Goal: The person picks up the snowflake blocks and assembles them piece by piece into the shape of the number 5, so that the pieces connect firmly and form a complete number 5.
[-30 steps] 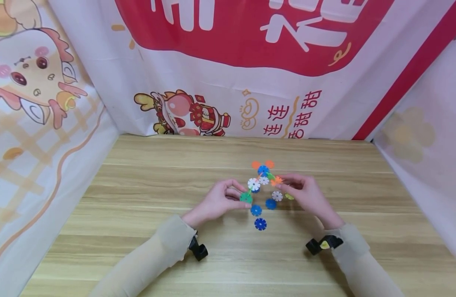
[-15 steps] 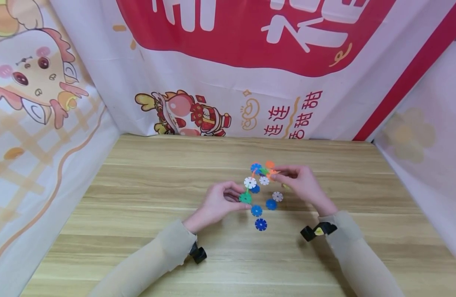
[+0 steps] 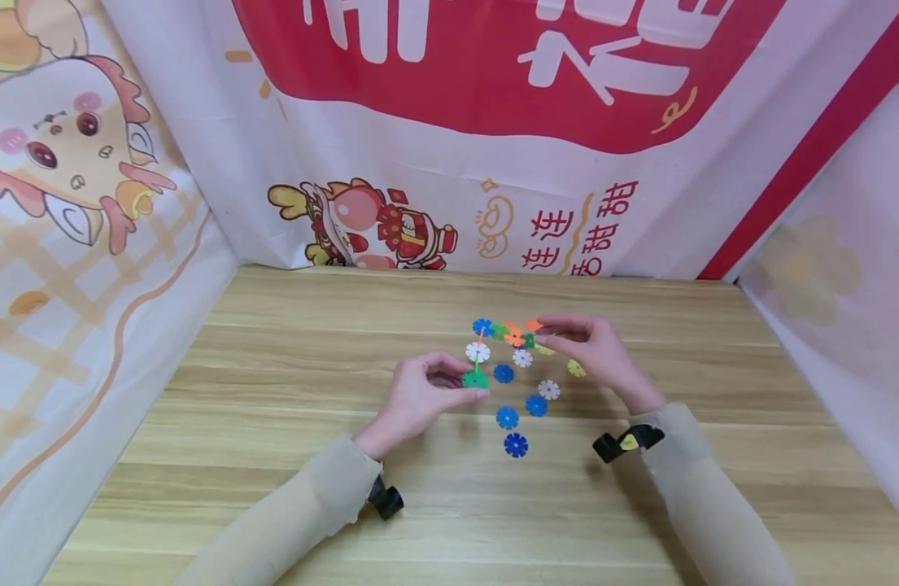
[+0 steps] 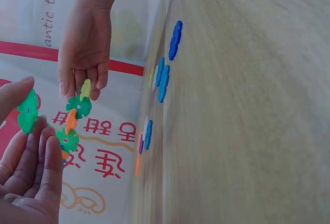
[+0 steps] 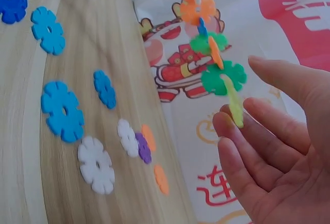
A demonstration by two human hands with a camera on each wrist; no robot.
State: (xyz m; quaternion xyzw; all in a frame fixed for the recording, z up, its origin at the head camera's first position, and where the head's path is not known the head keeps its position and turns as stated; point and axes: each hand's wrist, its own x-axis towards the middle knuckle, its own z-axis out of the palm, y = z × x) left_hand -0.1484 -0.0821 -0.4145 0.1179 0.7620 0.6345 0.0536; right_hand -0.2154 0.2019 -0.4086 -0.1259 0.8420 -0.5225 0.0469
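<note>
Chain of interlocked plastic snowflake discs (green, white, blue, orange, yellow-green) is held up off the light wooden surface, spanning betw. both hands. Left hand sits at chain's lower-left end, thumb & curled fingers pinching the green disc; in left wrist view that disc stands betw. thumb tip and fingertips. Right hand is at chain's upper-right end, fingers nearly straight, thumb & fingertips nipping the yellow-green end disc; in right wrist view the chain runs up and away from that pinch. So the chain slants from lower left to upper right, w/ hands well apart, one at each end.

Loose discs lie flat on the surface below/right of the chain: a white disc and a blue disc just under it, another white disc beside a light-blue disc, a further light-blue disc, and a dark-blue disc nearest the person. One yellow-green disc lies just under the right hand. Behind the chain hangs a red-and-white printed banner.
</note>
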